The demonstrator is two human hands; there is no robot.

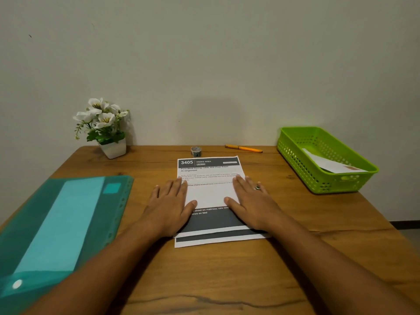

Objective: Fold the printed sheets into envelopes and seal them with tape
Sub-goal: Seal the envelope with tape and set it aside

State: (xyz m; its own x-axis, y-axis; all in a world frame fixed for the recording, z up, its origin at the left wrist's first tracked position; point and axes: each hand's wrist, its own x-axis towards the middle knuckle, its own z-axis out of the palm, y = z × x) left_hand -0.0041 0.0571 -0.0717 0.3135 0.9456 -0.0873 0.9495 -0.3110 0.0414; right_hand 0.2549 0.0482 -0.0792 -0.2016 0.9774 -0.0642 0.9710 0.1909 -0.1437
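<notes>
Pressing sheet (210, 196) edges: left hand (169, 208), right hand (252, 205) both flat, open; perhaps two sheets.

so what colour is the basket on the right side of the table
The basket is bright lime green with perforated walls, clearest in the head view.

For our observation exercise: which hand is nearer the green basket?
Right. The right hand rests on the sheet, left of the green basket; the left hand lies farther left.
</notes>
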